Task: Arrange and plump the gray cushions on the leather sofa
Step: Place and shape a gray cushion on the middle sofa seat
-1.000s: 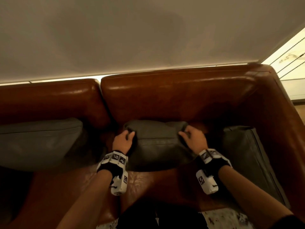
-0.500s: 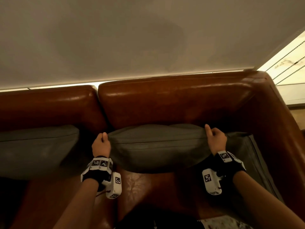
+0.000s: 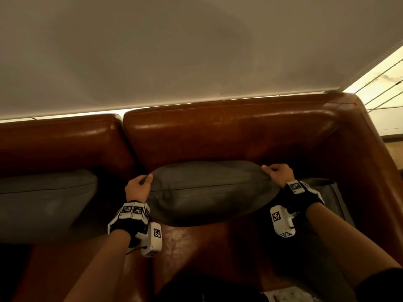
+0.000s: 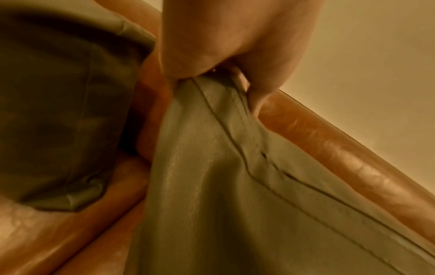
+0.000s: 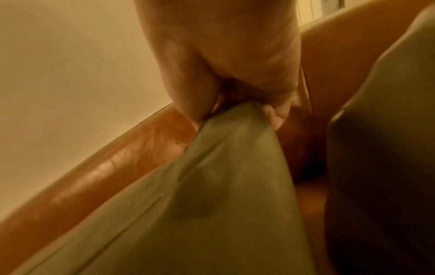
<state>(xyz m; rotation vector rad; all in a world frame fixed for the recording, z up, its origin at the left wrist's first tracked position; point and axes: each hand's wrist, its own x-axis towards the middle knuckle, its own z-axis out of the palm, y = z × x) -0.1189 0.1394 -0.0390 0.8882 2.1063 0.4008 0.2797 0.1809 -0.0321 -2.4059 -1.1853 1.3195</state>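
Observation:
A gray leather cushion [image 3: 209, 190] stands against the backrest of the brown leather sofa [image 3: 229, 131], stretched wide between my hands. My left hand [image 3: 139, 186] pinches its upper left corner; the wrist view shows the gray cushion corner [image 4: 212, 115] bunched between thumb and fingers. My right hand [image 3: 278, 174] grips the upper right corner, with the gray corner [image 5: 235, 134] squeezed in its fist. A second gray cushion [image 3: 43, 199] leans at the left. A third gray cushion [image 3: 333, 199] stands by the right armrest, partly behind my right forearm.
The sofa's right armrest [image 3: 375, 162] rises close beside the third cushion. A pale wall [image 3: 196, 51] runs behind the backrest. The brown seat [image 3: 185, 247] shows in front of the middle cushion. Patterned floor [image 3: 290, 296] is at the bottom edge.
My hands have moved apart from pressing the cushion's sides to holding its top corners, and the cushion has been pulled out wide and flat along the backrest.

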